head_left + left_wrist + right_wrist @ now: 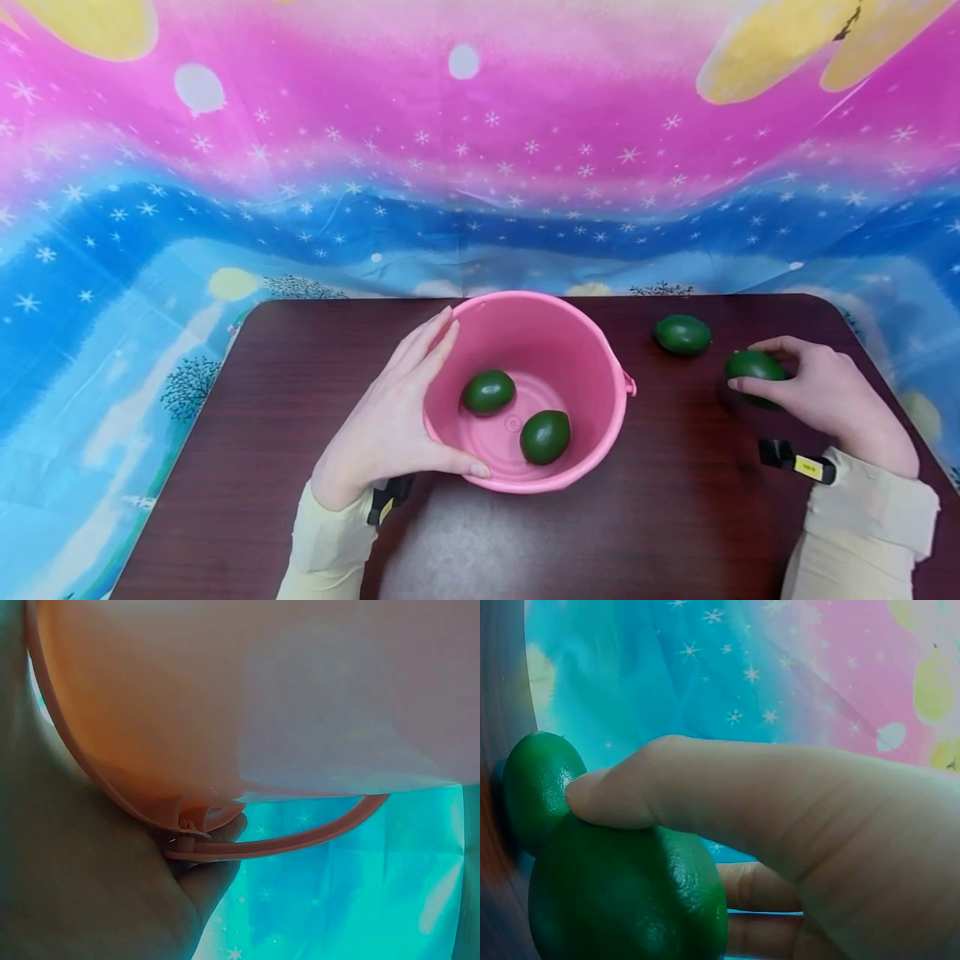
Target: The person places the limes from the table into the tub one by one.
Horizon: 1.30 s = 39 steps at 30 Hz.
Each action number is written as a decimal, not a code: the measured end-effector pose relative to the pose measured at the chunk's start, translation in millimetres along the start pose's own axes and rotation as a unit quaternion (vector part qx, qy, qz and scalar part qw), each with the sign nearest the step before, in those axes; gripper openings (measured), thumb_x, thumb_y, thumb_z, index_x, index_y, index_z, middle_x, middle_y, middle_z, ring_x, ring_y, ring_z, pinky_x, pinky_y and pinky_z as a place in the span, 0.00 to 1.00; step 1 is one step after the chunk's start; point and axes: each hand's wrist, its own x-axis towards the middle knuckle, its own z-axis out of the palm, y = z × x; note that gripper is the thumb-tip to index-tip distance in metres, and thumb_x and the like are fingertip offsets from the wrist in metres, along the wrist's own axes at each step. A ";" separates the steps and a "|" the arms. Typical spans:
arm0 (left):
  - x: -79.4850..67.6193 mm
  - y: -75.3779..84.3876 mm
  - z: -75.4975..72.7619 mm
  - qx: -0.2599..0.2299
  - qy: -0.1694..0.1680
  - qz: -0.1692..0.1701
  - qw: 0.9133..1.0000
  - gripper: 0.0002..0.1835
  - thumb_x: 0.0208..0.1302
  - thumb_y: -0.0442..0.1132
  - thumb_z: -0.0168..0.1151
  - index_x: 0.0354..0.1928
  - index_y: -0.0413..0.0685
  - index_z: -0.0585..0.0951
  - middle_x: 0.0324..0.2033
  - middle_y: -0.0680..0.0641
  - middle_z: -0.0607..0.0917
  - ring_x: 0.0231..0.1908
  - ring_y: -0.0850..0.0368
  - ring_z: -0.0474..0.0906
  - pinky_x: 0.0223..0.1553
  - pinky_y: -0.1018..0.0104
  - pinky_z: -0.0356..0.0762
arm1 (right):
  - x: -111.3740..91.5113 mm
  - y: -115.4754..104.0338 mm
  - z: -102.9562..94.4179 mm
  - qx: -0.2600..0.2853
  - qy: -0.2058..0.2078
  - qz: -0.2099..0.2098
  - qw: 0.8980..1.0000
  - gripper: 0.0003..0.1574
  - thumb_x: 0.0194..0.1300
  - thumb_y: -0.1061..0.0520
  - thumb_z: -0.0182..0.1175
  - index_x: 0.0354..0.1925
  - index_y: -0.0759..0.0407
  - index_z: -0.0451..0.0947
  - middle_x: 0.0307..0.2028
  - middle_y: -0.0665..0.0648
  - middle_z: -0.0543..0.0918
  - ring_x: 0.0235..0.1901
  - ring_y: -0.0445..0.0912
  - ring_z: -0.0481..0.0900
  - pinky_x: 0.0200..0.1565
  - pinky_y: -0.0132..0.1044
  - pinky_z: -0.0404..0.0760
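A pink bucket (613,417) stands on the table with its mouth up, and two green limes (545,437) lie on its floor. My left hand (390,417) holds the bucket's left side, thumb along the near rim and fingers along the far left wall. In the left wrist view, fingers show by the bucket's handle (300,844) where it joins the rim. To the right of the bucket, my right hand (832,387) grips a lime (756,367) between thumb and fingers. Another lime (682,334) lies on the table just left of and beyond that one.
The dark brown wooden table (247,467) has rounded far corners. A colourful printed cloth (525,167) with snowflakes hangs behind it and runs along both sides. Each wrist wears a small black camera (795,462) below a light sleeve (862,517).
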 end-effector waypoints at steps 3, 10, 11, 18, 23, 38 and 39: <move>0.0 0.1 0.0 -0.001 0.000 0.001 1.000 0.72 0.36 0.78 0.74 0.82 0.57 0.53 0.79 0.56 0.51 0.76 0.57 0.44 0.58 0.50 0.76 | -1.6 -2.4 -0.3 0.001 0.007 -0.003 1.000 0.50 0.61 0.35 0.71 0.61 0.73 0.71 0.46 0.76 0.80 0.34 0.58 0.82 0.31 0.55 0.83; 0.0 0.2 0.0 0.000 0.001 0.004 1.000 0.72 0.36 0.78 0.74 0.82 0.56 0.53 0.79 0.56 0.51 0.76 0.57 0.45 0.59 0.50 0.75 | -4.7 -8.2 -1.1 0.001 0.023 -0.008 1.000 0.49 0.61 0.36 0.72 0.60 0.73 0.71 0.46 0.76 0.80 0.33 0.58 0.82 0.30 0.56 0.83; 0.1 0.3 0.0 -0.001 0.002 0.003 1.000 0.72 0.36 0.78 0.74 0.82 0.57 0.53 0.79 0.56 0.51 0.76 0.57 0.45 0.59 0.50 0.75 | -5.1 -8.9 -1.4 0.000 0.025 -0.008 1.000 0.49 0.61 0.36 0.72 0.60 0.73 0.71 0.46 0.76 0.80 0.33 0.58 0.82 0.30 0.56 0.83; 0.1 0.9 -0.3 -0.001 0.001 0.001 1.000 0.72 0.36 0.78 0.74 0.82 0.57 0.53 0.79 0.56 0.51 0.76 0.57 0.45 0.59 0.49 0.76 | -6.3 -13.0 -2.8 -0.005 0.033 -0.002 0.999 0.50 0.60 0.35 0.72 0.61 0.72 0.72 0.43 0.74 0.82 0.31 0.55 0.82 0.28 0.54 0.83; 0.1 0.9 -0.5 -0.002 0.000 -0.002 1.000 0.72 0.36 0.78 0.75 0.82 0.57 0.53 0.79 0.57 0.51 0.76 0.57 0.45 0.58 0.49 0.76 | -6.5 -15.4 -2.4 -0.007 0.043 -0.006 0.999 0.49 0.60 0.35 0.73 0.60 0.71 0.72 0.43 0.74 0.82 0.30 0.54 0.82 0.26 0.50 0.82; 0.8 1.5 -1.2 -0.005 0.000 0.000 1.000 0.72 0.36 0.76 0.76 0.82 0.59 0.53 0.79 0.57 0.51 0.76 0.56 0.45 0.58 0.48 0.76 | -6.8 -19.9 -2.0 0.000 0.071 -0.012 0.997 0.49 0.61 0.40 0.74 0.64 0.72 0.70 0.52 0.78 0.75 0.39 0.66 0.80 0.31 0.60 0.83; 0.8 1.5 -1.3 -0.005 0.000 0.000 1.000 0.72 0.36 0.77 0.76 0.82 0.59 0.53 0.79 0.57 0.51 0.76 0.56 0.45 0.58 0.48 0.76 | -6.7 -20.3 -2.4 0.000 0.073 -0.012 0.997 0.48 0.60 0.40 0.74 0.64 0.72 0.71 0.52 0.77 0.75 0.39 0.66 0.80 0.31 0.59 0.83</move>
